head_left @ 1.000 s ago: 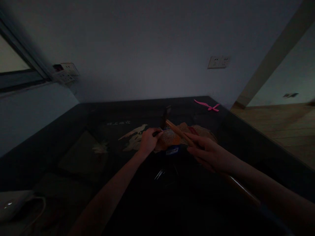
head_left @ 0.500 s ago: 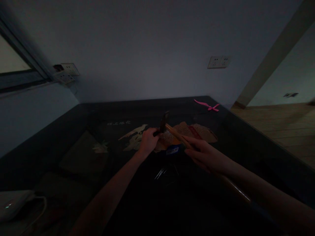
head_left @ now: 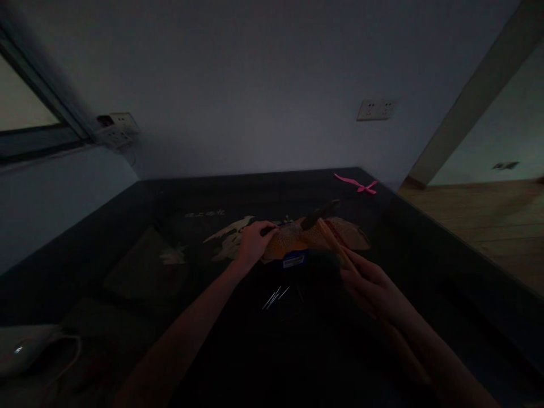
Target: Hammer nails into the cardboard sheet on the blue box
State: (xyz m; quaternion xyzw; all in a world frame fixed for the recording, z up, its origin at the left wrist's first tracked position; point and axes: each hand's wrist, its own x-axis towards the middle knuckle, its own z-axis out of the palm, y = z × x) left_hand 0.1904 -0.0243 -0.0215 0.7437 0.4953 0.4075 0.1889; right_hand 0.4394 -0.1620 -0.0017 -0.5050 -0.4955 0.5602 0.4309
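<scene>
A: State the condition of the right hand (head_left: 374, 283).
B: Closed around the handle of a hammer (head_left: 334, 240) with a long, light-brown wooden handle and a dark head. The rear of the handle extends below the hand, toward the person.

A: Location of the hammer head?
B: Over the middle of a flat-looking, brown-and-orange patterned piece (head_left: 280, 245) with a dark red band toward its right end. Contact between the two cannot be determined.

A: State the condition of the left hand (head_left: 254, 241).
B: Fingers bent, thumb and forefinger brought close together at the left part of the patterned piece. Whether they grip anything cannot be told; the lighting is too dim.

A: Location of the patterned piece?
B: Near the middle of the dark, glossy counter (head_left: 204, 191), in front of both forearms. A small rectangular blue label (head_left: 293, 259) sits at its near edge.

A: Identify adjacent items.
B: A thin, bright pink crossed strip (head_left: 361, 186) lies by the rear right corner. A white device (head_left: 28, 345) with a pale cord occupies the near left.
</scene>
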